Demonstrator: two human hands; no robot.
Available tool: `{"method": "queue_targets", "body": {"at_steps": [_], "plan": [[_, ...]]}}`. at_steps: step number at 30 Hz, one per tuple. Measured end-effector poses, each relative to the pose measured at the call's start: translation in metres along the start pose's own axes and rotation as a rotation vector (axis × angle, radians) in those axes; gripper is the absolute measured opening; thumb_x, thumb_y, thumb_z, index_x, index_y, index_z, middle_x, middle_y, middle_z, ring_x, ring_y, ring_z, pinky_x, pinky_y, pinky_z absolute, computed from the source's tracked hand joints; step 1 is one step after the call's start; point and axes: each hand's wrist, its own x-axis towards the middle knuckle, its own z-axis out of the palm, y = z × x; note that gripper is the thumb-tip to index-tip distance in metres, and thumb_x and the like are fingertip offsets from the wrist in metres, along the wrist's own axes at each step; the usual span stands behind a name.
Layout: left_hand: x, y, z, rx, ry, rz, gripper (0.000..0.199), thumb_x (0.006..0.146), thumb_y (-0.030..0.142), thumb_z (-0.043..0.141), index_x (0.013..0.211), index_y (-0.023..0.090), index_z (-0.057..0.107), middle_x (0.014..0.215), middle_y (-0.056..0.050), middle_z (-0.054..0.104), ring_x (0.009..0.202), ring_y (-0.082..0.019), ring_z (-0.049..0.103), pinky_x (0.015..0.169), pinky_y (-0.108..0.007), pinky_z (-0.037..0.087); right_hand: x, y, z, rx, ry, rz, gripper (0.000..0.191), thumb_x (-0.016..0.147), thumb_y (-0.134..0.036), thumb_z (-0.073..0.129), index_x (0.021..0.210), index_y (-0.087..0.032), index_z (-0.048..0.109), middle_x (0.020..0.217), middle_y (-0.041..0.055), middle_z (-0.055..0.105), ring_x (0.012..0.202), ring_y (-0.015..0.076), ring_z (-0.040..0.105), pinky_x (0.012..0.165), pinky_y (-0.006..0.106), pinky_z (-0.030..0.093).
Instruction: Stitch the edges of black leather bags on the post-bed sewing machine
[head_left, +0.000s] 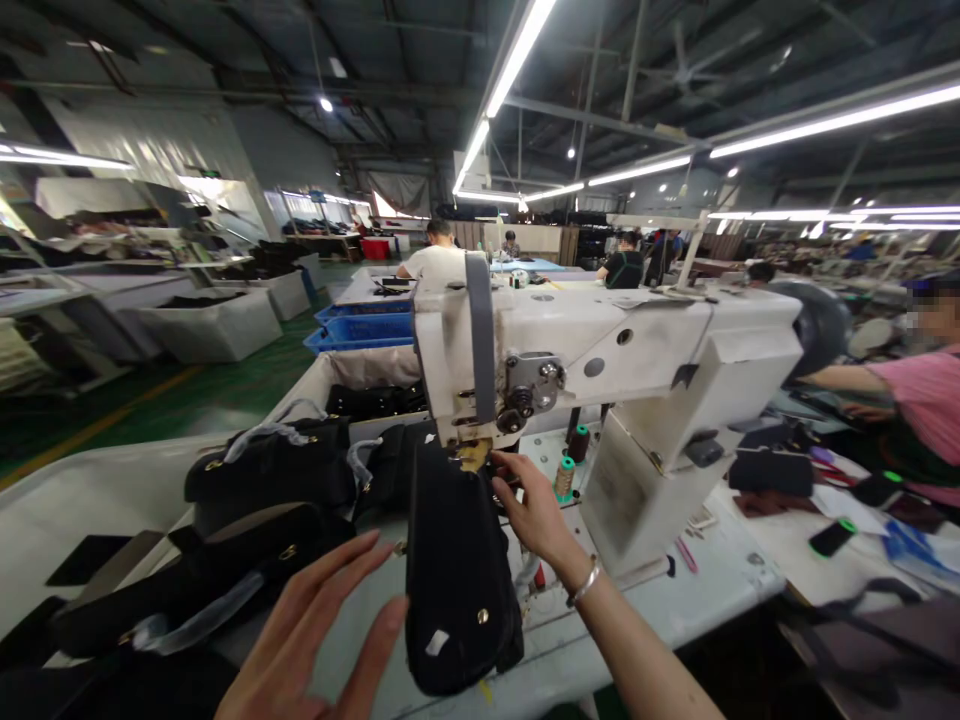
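A black bag (454,560) with a small gold stud and a white scrap on it lies lengthwise under the head of a white sewing machine (600,340). Its far end sits beneath the needle area, where details are hard to make out. My left hand (319,625) is open, fingers spread and thumb apart, beside the bag's left edge. On the other side, my right hand (534,505), with a bracelet at the wrist, reaches to the needle area. Its fingers are bent but apart, close to the bag's far right edge; I see nothing held in them.
Several black bags (274,465) with wrapped metal parts crowd the left, by a pale bin (97,465). Thread spools (565,478) stand behind my right hand. Blue crates (367,328) are beyond the machine. A person in pink (919,400) works at the right.
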Motion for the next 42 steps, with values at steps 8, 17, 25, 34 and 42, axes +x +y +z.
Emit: {"method": "queue_targets", "body": {"at_steps": [8, 17, 25, 34, 42], "plan": [[0.043, 0.039, 0.057, 0.193, -0.204, -0.013, 0.072, 0.090, 0.057, 0.052, 0.147, 0.017, 0.036, 0.153, -0.012, 0.037, 0.142, -0.037, 0.031, 0.108, -0.057, 0.046, 0.013, 0.004, 0.012, 0.033, 0.031, -0.007, 0.019, 0.092, -0.022, 0.057, 0.108, -0.021, 0.069, 0.100, 0.0040, 0.069, 0.090, 0.0163, 0.062, 0.082, 0.030, 0.048], [0.054, 0.058, 0.065, 0.256, -0.234, -0.052, 0.075, 0.083, 0.052, 0.056, 0.143, 0.009, 0.040, 0.151, -0.015, 0.038, 0.145, -0.041, 0.021, 0.106, -0.054, 0.049, 0.012, 0.008, 0.016, 0.111, 0.096, 0.093, 0.007, 0.087, -0.022, 0.059, 0.087, -0.018, 0.065, 0.083, 0.0017, 0.063, 0.078, 0.0150, 0.054, 0.073, 0.029, 0.042], [0.051, 0.055, 0.069, 0.215, -0.213, -0.048, 0.074, 0.082, 0.048, 0.057, 0.143, 0.011, 0.039, 0.153, -0.013, 0.035, 0.147, -0.040, 0.016, 0.110, -0.055, 0.046, 0.014, 0.013, -0.001, 0.438, -0.039, 0.259, 0.019, 0.092, -0.033, 0.043, 0.093, -0.018, 0.055, 0.093, 0.0059, 0.062, 0.070, 0.0133, 0.058, 0.064, 0.027, 0.047], [0.053, 0.054, 0.071, 0.186, -0.199, -0.034, 0.083, 0.079, 0.057, 0.063, 0.143, 0.009, 0.041, 0.150, -0.015, 0.039, 0.146, -0.042, 0.019, 0.113, -0.057, 0.042, 0.020, 0.012, 0.007, 0.078, -0.054, -0.014, 0.018, 0.090, -0.026, 0.057, 0.100, -0.020, 0.071, 0.085, 0.0034, 0.062, 0.075, 0.0159, 0.054, 0.074, 0.031, 0.041], [0.052, 0.054, 0.069, 0.189, -0.190, -0.029, 0.079, 0.080, 0.053, 0.064, 0.141, 0.008, 0.043, 0.151, -0.015, 0.038, 0.147, -0.041, 0.014, 0.116, -0.057, 0.039, 0.020, 0.009, 0.002, 0.314, 0.016, 0.160, 0.004, 0.079, -0.019, 0.062, 0.080, -0.018, 0.066, 0.072, 0.0003, 0.055, 0.070, 0.0138, 0.048, 0.068, 0.028, 0.036]]}}
